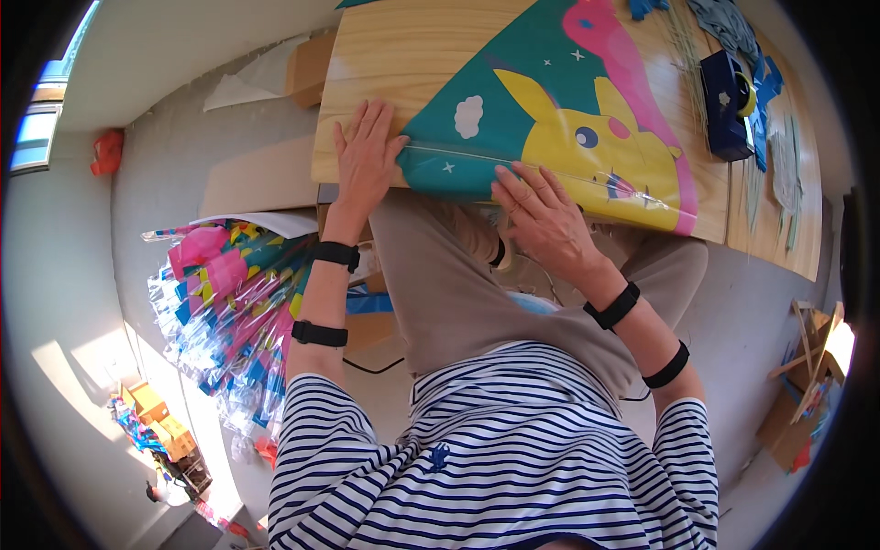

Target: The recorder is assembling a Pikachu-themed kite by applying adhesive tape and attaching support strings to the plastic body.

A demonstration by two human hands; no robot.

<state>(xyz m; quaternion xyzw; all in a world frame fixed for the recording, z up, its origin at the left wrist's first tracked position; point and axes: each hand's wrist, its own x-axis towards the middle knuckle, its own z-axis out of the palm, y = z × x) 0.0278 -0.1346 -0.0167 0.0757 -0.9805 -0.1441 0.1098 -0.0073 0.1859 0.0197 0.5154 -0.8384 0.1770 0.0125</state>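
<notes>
A triangular plastic kite sheet (513, 115) lies on the wooden table before me, teal with a yellow long-eared cartoon figure and a pink band. A thin pale line (477, 153), perhaps a rod or a fold, runs along its near side. My left hand (363, 170) rests flat on the wood at the sheet's left corner, its thumb touching that corner. Over the near edge, my right hand (550, 218) lies with fingers stretched out on the sheet. Neither hand appears to grip anything.
A dark blue tape dispenser (727, 105) stands at the right of the table (385, 46), among thin sticks (687, 69) and blue cloth-like pieces (726, 23). Many folded printed plastic sheets (243, 302) are piled to my left. Cardboard (261, 174) lies behind them.
</notes>
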